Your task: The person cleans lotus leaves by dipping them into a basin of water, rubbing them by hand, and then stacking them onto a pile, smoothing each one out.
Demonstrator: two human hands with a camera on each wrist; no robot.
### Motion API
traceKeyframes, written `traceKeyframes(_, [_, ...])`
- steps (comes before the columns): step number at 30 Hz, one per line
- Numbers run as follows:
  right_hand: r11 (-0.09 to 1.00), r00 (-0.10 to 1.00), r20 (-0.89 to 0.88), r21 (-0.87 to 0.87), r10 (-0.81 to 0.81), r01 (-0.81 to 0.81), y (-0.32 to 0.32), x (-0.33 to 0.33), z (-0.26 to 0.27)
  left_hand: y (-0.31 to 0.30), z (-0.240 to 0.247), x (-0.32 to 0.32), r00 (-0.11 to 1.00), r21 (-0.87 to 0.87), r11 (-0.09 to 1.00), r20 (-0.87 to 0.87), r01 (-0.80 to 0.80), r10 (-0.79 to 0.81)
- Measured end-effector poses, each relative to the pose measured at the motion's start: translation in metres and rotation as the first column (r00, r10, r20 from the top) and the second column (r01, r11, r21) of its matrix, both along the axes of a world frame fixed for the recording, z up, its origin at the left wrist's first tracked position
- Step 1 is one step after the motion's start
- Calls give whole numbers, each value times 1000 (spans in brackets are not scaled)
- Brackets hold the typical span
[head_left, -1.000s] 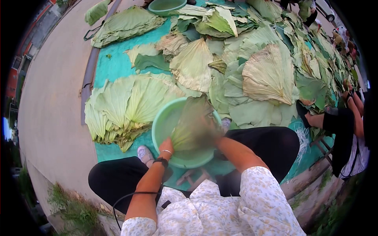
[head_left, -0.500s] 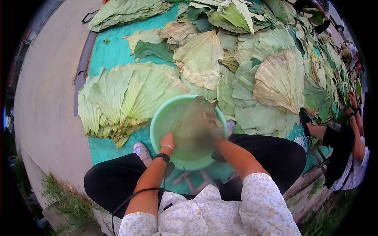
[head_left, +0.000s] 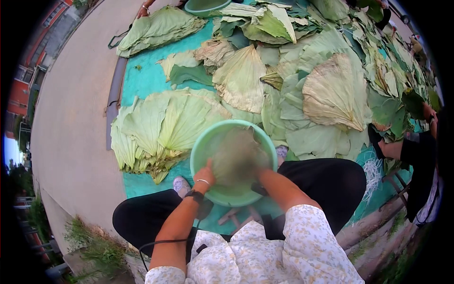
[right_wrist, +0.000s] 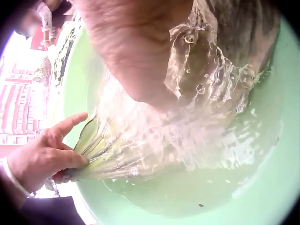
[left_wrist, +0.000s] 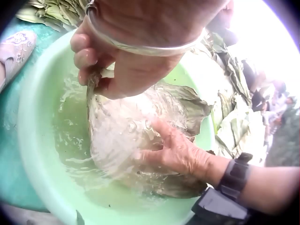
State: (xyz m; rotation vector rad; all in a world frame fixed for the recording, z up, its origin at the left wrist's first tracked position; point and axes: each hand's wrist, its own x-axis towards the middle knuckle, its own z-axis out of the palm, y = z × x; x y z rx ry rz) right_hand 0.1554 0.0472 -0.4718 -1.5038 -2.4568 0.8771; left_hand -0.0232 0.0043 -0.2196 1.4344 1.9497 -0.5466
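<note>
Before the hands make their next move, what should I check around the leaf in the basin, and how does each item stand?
1. Left hand holds the leaf: ok, pinching its narrow end.
2. Right hand on the leaf: ok, thumb and forefinger spread.
3. Basin holds water: ok.
4. Leaf wholly underwater: not ok, the pinched end is above the surface.
5. Basin free of specks: not ok, a small dark speck shows.
6. Leaf's underside clean: cannot tell, hidden.

the basin [head_left: 197,156] is pale green, the trousers [head_left: 331,182] black, the shirt [head_left: 257,255] yellow-flowered white.
</note>
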Motion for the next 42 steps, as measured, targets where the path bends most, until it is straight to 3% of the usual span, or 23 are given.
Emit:
traceKeyframes(1, [1000, 1000, -7, 9, -4, 4, -1, 2, 29, 0, 1, -5, 999, 0, 1000, 31, 12, -12])
traceKeyframes(3, [965, 925, 293, 21, 244, -261, -7, 8, 126, 1, -4, -17, 998, 10, 1000, 55, 25, -26])
traceKeyframes(4, [965, 926, 290, 32, 241, -260, -6, 5, 138, 0, -13, -26, 995, 11, 997, 66, 81, -81])
traceKeyframes(6, [908, 880, 291, -306, 375, -286, -2, 0, 154, 1, -4, -26, 988, 15, 991, 75, 133, -134])
traceKeyframes(7, [908, 879, 292, -303, 376, -288, 2, -4, 151, 5, 20, -19, 985, -40, 985, 24, 170, -169])
traceKeyframes(9, [939, 924, 196, -171, 329, -298, 19, -16, 119, 15, 48, -12, 979, -94, 975, -24, 202, -205])
traceKeyframes(11, [954, 951, 94, -73, 296, -290, 21, -15, 93, 8, 56, -7, 975, 108, 975, -128, 195, -180])
traceKeyframes(13, [766, 780, 141, 150, 610, -625, 58, -8, 97, 9, 75, 3, 947, 226, 932, -218, 282, -234])
traceKeyframes(16, [786, 828, 128, -421, 547, -454, 60, 30, 286, 11, 86, 10, 899, 249, 888, -316, 387, -303])
traceKeyframes(17, [781, 823, 132, -426, 553, -456, 51, 34, 303, 8, 84, 10, 903, 249, 891, -310, 379, -298])
traceKeyframes(18, [786, 788, 246, -454, 564, -421, 37, 37, 314, 6, 79, 10, 896, 326, 847, -294, 421, -332])
traceKeyframes(19, [793, 741, 356, -473, 570, -383, 26, 39, 318, 5, 76, 10, 885, 402, 793, -285, 458, -367])
traceKeyframes(23, [844, 683, 504, -395, 529, -362, -18, 27, 260, -4, 64, 17, 896, 383, 811, -238, 441, -375])
traceKeyframes(32, [893, 725, 521, -279, 450, -354, -48, 13, 162, -28, 46, 9, 926, 393, 839, -191, 376, -325])
traceKeyframes(36, [853, 748, 409, -239, 522, -464, -40, 17, 121, -34, 44, 8, 931, 414, 835, -192, 363, -310])
traceKeyframes(38, [854, 768, 373, -226, 521, -469, -31, 20, 152, -31, 45, 7, 934, 406, 841, -176, 358, -312])
traceKeyframes(40, [679, 596, 328, -401, 733, -615, -14, 23, 256, -26, 51, 5, 940, 403, 849, -166, 341, -299])
traceKeyframes(41, [681, 593, 336, -397, 732, -615, -8, 19, 240, -23, 53, 4, 941, 411, 846, -167, 338, -295])
traceKeyframes(42, [806, 768, 250, -249, 589, -537, -1, 13, 211, -21, 53, 2, 937, 435, 830, -174, 349, -303])
